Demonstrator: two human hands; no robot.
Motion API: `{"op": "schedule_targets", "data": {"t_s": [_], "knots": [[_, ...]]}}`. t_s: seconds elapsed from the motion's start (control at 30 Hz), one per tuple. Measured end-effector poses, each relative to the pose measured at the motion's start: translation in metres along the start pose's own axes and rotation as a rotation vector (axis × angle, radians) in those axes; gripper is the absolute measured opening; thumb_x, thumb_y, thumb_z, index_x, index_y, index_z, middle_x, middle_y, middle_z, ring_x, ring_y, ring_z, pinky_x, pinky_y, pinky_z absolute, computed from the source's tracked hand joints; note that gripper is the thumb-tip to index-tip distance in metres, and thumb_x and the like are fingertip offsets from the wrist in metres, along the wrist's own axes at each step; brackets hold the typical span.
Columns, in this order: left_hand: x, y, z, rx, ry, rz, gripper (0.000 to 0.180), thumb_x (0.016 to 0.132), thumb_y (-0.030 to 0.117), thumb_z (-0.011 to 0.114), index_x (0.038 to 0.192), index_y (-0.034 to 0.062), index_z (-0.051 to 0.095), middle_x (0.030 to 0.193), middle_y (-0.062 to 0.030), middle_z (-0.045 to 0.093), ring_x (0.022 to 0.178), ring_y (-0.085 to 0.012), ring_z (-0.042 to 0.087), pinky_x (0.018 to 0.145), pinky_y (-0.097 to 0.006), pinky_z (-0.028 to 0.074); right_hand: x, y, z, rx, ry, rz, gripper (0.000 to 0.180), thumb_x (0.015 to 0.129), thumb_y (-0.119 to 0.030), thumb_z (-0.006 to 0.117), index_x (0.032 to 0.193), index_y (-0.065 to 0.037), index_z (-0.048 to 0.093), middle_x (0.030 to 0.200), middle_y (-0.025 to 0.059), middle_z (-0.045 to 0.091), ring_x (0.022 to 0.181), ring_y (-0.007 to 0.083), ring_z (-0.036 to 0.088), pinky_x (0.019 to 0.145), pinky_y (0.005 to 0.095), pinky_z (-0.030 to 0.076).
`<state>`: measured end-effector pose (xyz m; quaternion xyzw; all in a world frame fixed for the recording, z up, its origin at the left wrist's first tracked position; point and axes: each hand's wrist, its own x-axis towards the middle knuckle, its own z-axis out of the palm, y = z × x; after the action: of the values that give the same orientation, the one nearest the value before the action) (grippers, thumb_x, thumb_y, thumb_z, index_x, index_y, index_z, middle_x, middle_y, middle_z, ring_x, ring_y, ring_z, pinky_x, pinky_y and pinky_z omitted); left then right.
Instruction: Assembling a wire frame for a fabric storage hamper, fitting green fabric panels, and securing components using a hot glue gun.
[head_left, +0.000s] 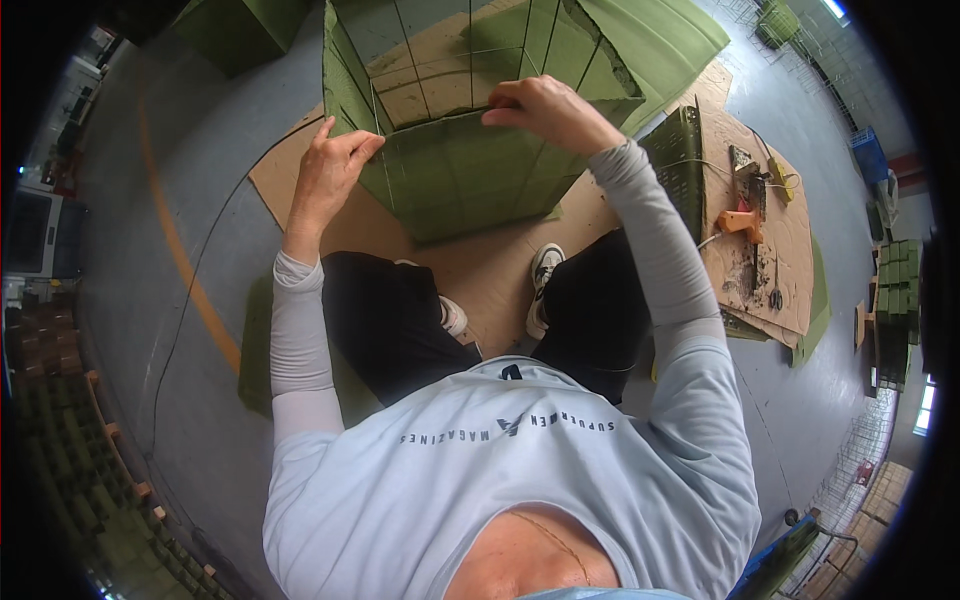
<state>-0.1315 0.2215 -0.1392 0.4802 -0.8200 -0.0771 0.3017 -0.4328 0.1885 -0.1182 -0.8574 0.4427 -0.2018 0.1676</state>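
Observation:
In front of me stands a box-like wire frame [471, 55] covered with green fabric [470, 180], its near panel facing me. My left hand [333, 168] is at the panel's upper left corner, fingers bent and thumb pressed toward them. Thin pale strands run near those fingertips. My right hand [550, 112] is over the near rim, right of the middle, its fingers curled together. Whatever either hand pinches is too small or hidden to make out.
Cardboard [290, 180] lies under the box. At right, a cardboard-topped green crate [680, 165] carries an orange glue gun [740, 222], scissors [776, 298] and a yellow power strip [780, 180]. A black cable [205, 250] crosses the floor at left. More green fabric [670, 40] lies behind the box.

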Motion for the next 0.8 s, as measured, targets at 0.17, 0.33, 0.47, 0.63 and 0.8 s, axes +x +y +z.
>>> {"op": "schedule_targets", "data": {"t_s": [0.17, 0.33, 0.47, 0.63, 0.8], "knots": [[-0.001, 0.003, 0.003, 0.101, -0.054, -0.037, 0.038, 0.091, 0.039, 0.054, 0.086, 0.0056, 0.069, 0.058, -0.0087, 0.058, 0.059, -0.0267, 0.058, 0.108, -0.046, 0.034, 0.006, 0.010, -0.008, -0.225, -0.150, -0.158, 0.033, 0.077, -0.030, 0.070, 0.086, 0.002, 0.064, 0.074, 0.0185, 0.060, 0.080, 0.0371, 0.060, 0.075, 0.0431, 0.046], [0.001, 0.001, 0.006, 0.069, -0.016, 0.000, 0.038, 0.090, 0.040, 0.055, 0.083, 0.0061, 0.069, 0.055, -0.0076, 0.057, 0.058, -0.0256, 0.057, 0.109, -0.045, 0.033, 0.003, 0.022, -0.007, -0.193, -0.136, -0.188, 0.031, 0.076, -0.028, 0.071, 0.082, 0.002, 0.064, 0.075, 0.0185, 0.060, 0.083, 0.0367, 0.060, 0.076, 0.0438, 0.046], [0.002, 0.002, 0.003, 0.098, -0.095, -0.035, 0.036, 0.089, 0.039, 0.057, 0.081, 0.0061, 0.068, 0.054, -0.0069, 0.056, 0.058, -0.0256, 0.057, 0.110, -0.044, 0.032, 0.016, 0.015, 0.011, -0.306, -0.116, -0.151, 0.041, 0.070, -0.035, 0.075, 0.085, 0.001, 0.066, 0.075, 0.0185, 0.062, 0.084, 0.0371, 0.061, 0.074, 0.0445, 0.047], [-0.001, -0.009, -0.006, -0.030, -0.109, -0.041, 0.028, 0.089, 0.033, 0.060, 0.092, 0.0064, 0.070, 0.068, -0.0108, 0.065, 0.064, -0.0246, 0.062, 0.111, -0.044, 0.031, 0.010, 0.017, -0.007, -0.299, -0.230, -0.168, 0.044, 0.067, -0.036, 0.077, 0.087, 0.001, 0.067, 0.076, 0.0185, 0.063, 0.083, 0.0367, 0.062, 0.074, 0.0431, 0.047], [0.007, -0.007, -0.020, -0.190, 0.116, 0.036, 0.026, 0.089, 0.027, 0.061, 0.102, 0.0057, 0.069, 0.087, -0.0132, 0.069, 0.075, -0.0260, 0.066, 0.100, -0.040, 0.043, 0.002, 0.036, -0.018, -0.301, -0.297, -0.026, 0.042, 0.067, -0.034, 0.078, 0.083, 0.003, 0.065, 0.078, 0.0183, 0.062, 0.087, 0.0372, 0.061, 0.077, 0.0443, 0.047]]}}
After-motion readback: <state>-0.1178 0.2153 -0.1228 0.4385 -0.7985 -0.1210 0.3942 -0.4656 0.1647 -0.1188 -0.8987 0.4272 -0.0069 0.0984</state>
